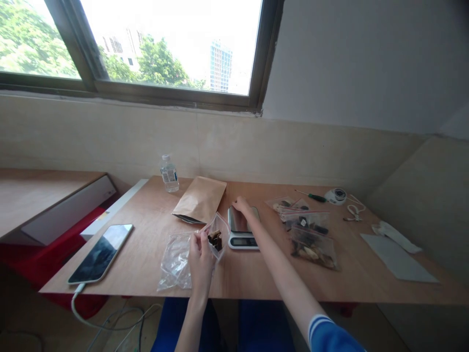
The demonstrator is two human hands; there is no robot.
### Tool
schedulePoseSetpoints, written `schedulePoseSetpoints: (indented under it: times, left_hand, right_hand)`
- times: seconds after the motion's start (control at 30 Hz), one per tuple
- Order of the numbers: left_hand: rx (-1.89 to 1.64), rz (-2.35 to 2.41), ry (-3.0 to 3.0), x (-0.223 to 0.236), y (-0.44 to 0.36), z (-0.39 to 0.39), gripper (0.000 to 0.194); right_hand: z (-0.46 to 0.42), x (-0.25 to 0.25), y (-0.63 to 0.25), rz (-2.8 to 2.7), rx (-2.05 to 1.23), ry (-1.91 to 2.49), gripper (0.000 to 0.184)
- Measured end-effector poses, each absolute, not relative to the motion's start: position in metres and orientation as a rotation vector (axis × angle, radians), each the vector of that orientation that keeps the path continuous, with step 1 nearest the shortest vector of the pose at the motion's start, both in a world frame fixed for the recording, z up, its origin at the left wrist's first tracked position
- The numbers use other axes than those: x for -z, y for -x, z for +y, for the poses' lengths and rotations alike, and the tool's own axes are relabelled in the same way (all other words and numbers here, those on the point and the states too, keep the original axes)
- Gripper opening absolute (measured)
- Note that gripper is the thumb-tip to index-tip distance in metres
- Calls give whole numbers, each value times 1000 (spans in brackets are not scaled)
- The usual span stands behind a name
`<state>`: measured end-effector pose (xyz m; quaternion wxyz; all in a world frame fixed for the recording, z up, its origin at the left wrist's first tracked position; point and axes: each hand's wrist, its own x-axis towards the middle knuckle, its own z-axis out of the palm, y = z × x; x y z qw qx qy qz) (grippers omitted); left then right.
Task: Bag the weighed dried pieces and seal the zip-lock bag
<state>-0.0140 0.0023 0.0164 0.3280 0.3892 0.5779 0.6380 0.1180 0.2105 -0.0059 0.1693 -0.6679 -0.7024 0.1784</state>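
My left hand is closed on the rim of a small clear zip bag with dark dried pieces inside, held just above the wooden table. My right hand reaches forward and rests on the platform of a small digital kitchen scale; its fingers are curled down over the far edge, and I cannot tell if they hold anything. A brown paper pouch lies behind the bag. Empty clear bags lie under my left wrist.
Several filled zip bags lie right of the scale. A phone on a cable lies at the left edge, a water bottle at the back. A screwdriver, tape roll and grey sheet are at the right.
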Motion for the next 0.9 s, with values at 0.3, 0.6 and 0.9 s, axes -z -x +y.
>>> schedulePoseSetpoints:
  times: [0.3,0.6,0.9]
  left_hand:
    - [-1625,1434,-1020,-7,10,0,32]
    - [-1637,1413,-970,-2,9,3,32]
    - [-1693,1341,-811,6,8,1,29]
  right_hand:
    - [218,13,-119,-1868,-521,1798,19]
    - [141,-18,-128,-1644,-539,1334,35]
    - [57,-56,-131,-1681,-978,895,35]
